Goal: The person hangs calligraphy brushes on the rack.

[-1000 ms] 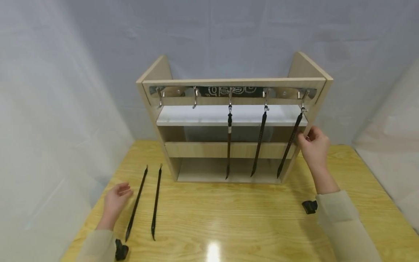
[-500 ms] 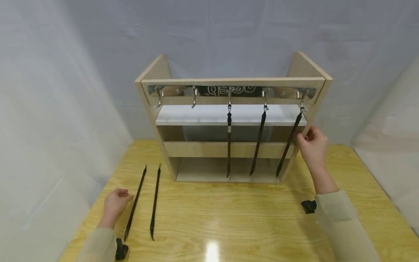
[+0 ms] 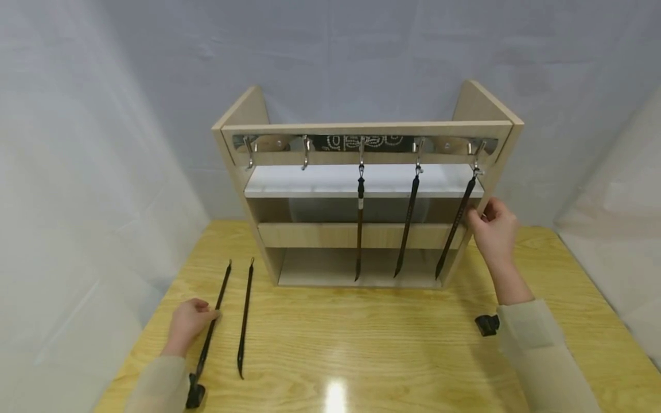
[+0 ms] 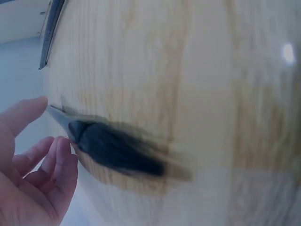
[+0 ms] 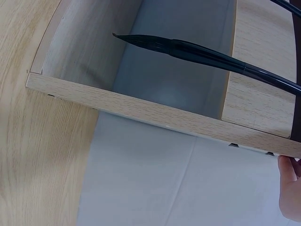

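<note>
My left hand (image 3: 188, 326) is over the left of two dark calligraphy brushes lying on the table. Its thumb and fingers are on either side of that brush (image 3: 224, 288), and in the left wrist view a gap shows between them around the shaft; the dark bristle head (image 4: 117, 149) points away from the hand. The second brush (image 3: 245, 321) lies just to the right. My right hand (image 3: 496, 232) grips the right side panel of a wooden rack (image 3: 330, 236); some fingers are hidden. Three brushes hang from the rack's hooks: middle (image 3: 360, 229), right-centre (image 3: 408, 223) and far right (image 3: 455, 226).
A metal hook strip (image 3: 296, 143) runs along the rack's top front; its two left hooks carry no brush. The rack stands at the back of the yellow wood-grain table (image 3: 361, 338). Pale cloth (image 3: 361, 57) hangs behind and at both sides.
My left hand has moved right, from beside the left brush to over its shaft, with the thumb now across it. The right hand stays on the rack's side panel.
</note>
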Tool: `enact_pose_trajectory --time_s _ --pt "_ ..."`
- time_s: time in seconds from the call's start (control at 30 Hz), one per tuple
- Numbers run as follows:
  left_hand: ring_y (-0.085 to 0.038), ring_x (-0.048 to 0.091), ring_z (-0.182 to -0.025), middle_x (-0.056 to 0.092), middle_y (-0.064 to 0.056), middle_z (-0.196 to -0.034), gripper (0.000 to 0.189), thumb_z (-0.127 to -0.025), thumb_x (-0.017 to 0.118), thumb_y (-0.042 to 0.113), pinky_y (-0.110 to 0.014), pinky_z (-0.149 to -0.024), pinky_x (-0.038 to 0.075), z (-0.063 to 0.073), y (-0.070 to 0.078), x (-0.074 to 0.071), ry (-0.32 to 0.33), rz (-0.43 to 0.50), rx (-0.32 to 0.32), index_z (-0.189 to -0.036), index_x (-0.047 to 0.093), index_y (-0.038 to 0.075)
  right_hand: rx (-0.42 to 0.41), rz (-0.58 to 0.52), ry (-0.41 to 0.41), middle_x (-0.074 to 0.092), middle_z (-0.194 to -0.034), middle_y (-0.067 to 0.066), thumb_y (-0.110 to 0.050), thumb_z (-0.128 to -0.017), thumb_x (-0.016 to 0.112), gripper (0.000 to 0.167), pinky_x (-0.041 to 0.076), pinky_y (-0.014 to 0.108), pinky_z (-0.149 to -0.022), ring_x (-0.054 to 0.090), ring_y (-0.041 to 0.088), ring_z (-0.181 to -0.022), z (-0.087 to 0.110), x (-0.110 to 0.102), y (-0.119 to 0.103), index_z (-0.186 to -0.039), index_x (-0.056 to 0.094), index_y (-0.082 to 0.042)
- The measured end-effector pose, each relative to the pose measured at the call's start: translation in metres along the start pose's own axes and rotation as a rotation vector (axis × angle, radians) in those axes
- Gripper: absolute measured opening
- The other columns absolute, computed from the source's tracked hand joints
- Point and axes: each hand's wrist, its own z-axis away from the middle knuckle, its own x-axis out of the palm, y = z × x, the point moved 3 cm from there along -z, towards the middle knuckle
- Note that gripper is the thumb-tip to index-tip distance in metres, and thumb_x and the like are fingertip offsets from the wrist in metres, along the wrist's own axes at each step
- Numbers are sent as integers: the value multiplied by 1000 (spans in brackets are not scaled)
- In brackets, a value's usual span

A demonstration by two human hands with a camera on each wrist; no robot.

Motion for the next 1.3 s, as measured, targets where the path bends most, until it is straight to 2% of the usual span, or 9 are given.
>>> enact_pose_trajectory --time_s 0.27,0.53,0.9,1.07,1.3 --pt "-39 53 -82 54 -30 -95 40 -76 64 13 -46 -69 46 1 8 4 -27 -51 0 -99 51 -16 9 -5 -6 60 -79 19 -3 -77 55 19 38 5 -55 46 -6 -62 0 0 0 -89 60 11" --pt "-35 54 -78 56 -27 -91 33 -79 62 11 -42 -62 47 -3 5 7 -44 -85 -15 -97 52 -14 -3 4 -6 60 -80 20 -4 -77 56 19 39 5 -59 48 -8 -66 1 0 2 -91 60 9" --pt "-30 54 -73 56 -23 -86 26 -80 59 9 -40 -57 46 -4 5 9 -28 -68 -9 -94 53 -13 12 -1 -21 61 -83 20 -5 -79 55 21 39 5 -59 48 -8 -67 1 0 1 -93 59 9" --pt "-32 54 -74 57 -24 -87 25 -80 58 8 -42 -60 46 -6 5 9 -13 -64 -13 -94 55 -13 9 -8 -18 61 -82 20 -6 -79 55 21 39 5 -58 48 -7 -66 1 0 1 -93 60 9" --pt "-34 54 -79 56 -27 -91 26 -82 53 5 -42 -65 47 -8 14 3 9 15 40 -98 53 -15 12 -8 -18 61 -83 20 -6 -79 55 21 40 6 -59 50 -5 -67 1 0 1 -93 60 9"
